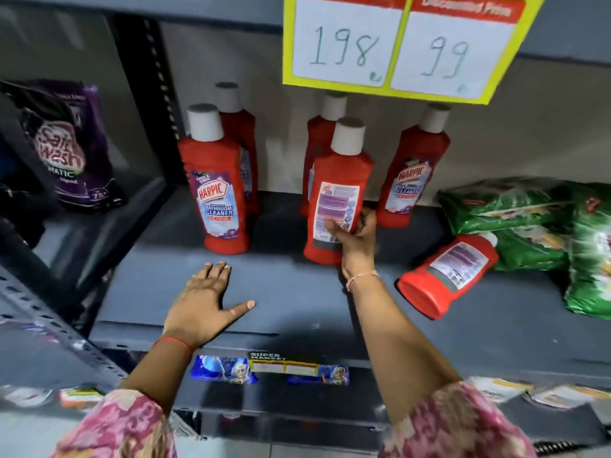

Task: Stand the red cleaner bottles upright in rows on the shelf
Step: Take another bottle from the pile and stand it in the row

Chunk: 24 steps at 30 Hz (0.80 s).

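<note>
The bottle (335, 193) stands back label outward, low body pinched between the right hand's (355, 236) thumb and curled fingers. Turn it label-forward, I'd say, level with the front bottle (216, 186) left of the fingers. Left hand (205, 302) lies flat, fingers spread, on the shelf (297, 302); one bottle lies toppled (446, 276) to the right

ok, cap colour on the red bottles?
White, on every bottle cap that shows; clearest in the head view, on the front-left bottle.

Red bottles (339, 193) glossy plastic; shelf (297, 292) matt grey metal; green packs (515, 209) shiny.
</note>
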Each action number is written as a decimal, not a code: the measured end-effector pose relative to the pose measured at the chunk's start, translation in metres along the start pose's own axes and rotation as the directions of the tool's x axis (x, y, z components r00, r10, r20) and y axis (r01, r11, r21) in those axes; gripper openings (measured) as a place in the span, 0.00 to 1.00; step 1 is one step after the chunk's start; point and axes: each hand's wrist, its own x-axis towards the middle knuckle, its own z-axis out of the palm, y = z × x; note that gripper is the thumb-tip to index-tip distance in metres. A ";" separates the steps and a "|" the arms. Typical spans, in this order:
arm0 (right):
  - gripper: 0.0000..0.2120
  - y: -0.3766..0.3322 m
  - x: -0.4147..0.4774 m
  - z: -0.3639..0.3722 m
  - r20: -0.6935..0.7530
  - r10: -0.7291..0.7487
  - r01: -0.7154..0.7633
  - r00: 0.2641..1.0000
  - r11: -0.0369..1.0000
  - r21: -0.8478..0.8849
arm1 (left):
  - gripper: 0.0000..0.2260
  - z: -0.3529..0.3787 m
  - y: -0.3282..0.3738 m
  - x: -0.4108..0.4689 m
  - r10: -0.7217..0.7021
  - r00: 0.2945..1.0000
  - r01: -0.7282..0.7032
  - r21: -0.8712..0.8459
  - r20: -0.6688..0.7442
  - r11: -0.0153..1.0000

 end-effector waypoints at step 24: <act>0.32 0.026 -0.044 0.021 -0.168 -0.061 -0.058 0.984 0.780 -0.624 | 0.49 0.004 -0.004 0.002 0.003 1.000 -0.003 0.017 0.014 1.000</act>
